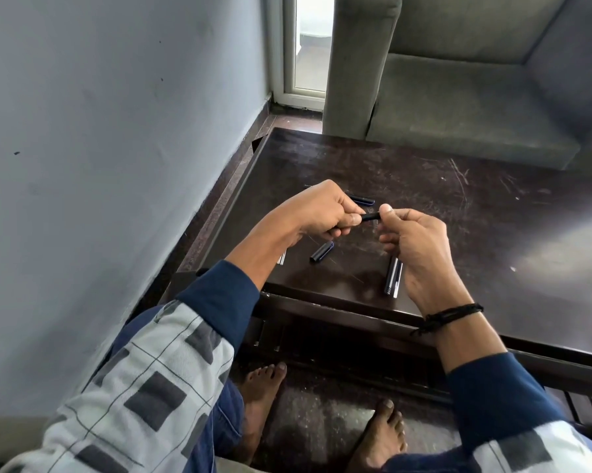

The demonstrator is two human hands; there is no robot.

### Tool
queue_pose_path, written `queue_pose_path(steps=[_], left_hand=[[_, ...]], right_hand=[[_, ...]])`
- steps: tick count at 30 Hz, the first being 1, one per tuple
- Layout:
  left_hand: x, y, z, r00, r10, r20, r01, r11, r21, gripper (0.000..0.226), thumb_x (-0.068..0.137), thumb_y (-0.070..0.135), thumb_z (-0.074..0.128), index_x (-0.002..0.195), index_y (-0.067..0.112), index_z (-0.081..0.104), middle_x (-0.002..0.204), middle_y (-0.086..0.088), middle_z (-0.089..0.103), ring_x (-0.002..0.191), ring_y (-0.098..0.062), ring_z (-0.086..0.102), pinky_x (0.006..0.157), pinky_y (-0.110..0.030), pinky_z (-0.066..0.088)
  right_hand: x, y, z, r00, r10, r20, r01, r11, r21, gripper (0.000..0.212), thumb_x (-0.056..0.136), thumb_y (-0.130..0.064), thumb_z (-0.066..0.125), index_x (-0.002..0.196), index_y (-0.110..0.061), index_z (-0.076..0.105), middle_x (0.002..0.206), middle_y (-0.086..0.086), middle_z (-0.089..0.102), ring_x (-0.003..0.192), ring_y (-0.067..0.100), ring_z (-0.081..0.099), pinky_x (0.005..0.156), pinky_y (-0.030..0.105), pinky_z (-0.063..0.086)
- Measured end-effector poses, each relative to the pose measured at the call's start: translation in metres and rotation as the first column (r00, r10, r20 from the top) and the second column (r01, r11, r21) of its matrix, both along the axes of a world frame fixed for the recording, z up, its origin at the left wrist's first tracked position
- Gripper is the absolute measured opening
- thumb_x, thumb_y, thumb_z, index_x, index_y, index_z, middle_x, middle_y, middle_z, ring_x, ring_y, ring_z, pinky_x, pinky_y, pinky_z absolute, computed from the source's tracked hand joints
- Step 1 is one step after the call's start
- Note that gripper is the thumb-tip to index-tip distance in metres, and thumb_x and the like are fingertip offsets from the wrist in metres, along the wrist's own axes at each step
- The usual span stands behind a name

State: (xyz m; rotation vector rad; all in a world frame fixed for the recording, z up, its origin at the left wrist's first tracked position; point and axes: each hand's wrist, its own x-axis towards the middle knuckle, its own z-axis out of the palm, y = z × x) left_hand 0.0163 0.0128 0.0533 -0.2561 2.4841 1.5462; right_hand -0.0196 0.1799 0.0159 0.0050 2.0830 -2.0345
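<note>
The left grip [321, 213] is closed round one end of a slim black pen piece [371, 217], with the fingers curled under it and the thumb lying along the top. The right grip [421, 254] pinches the other end between thumb and forefinger, and its remaining fingers are folded loosely into the palm. The pen piece lies roughly level between the two, held clear above the near left part of the dark, scratched worktop [492, 216]; only its short middle stretch shows. Below the left grip a dark blue pen cap [321, 251] lies on its side on the worktop, one end turned toward the near edge; whether anything sits inside it cannot be told. A second cap [362, 200] lies just beyond the hands, partly hidden by them. Two striped pen barrels [393, 276] lie side by side, touching, under the right grip near the front edge. Another striped barrel [282, 257] peeks out beside the left wrist. A black cord bracelet [448, 315] circles the right wrist. A grey sofa [458, 97] stands behind the worktop, and a pale blue wall [117, 131] runs along the left.
</note>
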Motion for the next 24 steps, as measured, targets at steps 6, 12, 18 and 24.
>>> queue_pose_path(steps=[6,12,18,24], left_hand=[[0.0000,-0.0016,-0.0008,1.000,0.009,-0.011,-0.009,1.000,-0.020,0.022,0.099,0.009,0.060,0.117,0.010,0.073,0.071,-0.006,0.060,0.054,-0.007,0.048,0.055,-0.018,0.045],[0.0001,-0.0019,0.0005,1.000,0.002,-0.014,-0.002,1.000,-0.015,0.024,0.099,0.008,0.060,0.120,0.008,0.072,0.070,-0.006,0.059,0.054,-0.007,0.047,0.053,-0.016,0.044],[-0.0014,-0.0042,0.0005,1.000,-0.006,-0.008,0.006,0.999,-0.034,0.024,0.099,0.008,0.059,0.120,0.008,0.072,0.070,-0.006,0.058,0.054,-0.007,0.046,0.053,-0.017,0.044],[-0.0018,-0.0017,-0.0015,1.000,-0.016,0.007,0.017,0.999,-0.035,0.024,0.099,0.007,0.060,0.119,0.008,0.072,0.068,-0.005,0.057,0.051,-0.007,0.045,0.052,-0.016,0.043]], right_hand=[[0.0022,-0.0006,0.0011,0.998,0.049,0.048,-0.049,0.999,-0.002,0.035,0.094,-0.045,0.071,0.099,-0.010,0.074,0.073,-0.002,0.067,0.060,0.008,0.057,0.057,0.021,0.048],[0.0018,-0.0007,0.0008,0.999,0.031,0.021,-0.031,1.000,0.003,0.028,0.094,-0.033,0.073,0.076,-0.012,0.068,0.066,0.000,0.066,0.056,0.007,0.056,0.056,0.022,0.047],[0.0038,-0.0016,0.0015,0.996,0.060,0.059,-0.061,0.998,0.002,0.032,0.095,-0.042,0.070,0.091,-0.011,0.071,0.074,0.000,0.068,0.059,0.008,0.058,0.058,0.023,0.048],[0.0019,-0.0006,0.0010,0.999,0.040,0.013,-0.041,0.999,0.027,0.024,0.098,-0.028,0.069,0.080,-0.013,0.069,0.072,0.002,0.069,0.058,0.008,0.057,0.059,0.025,0.047]])
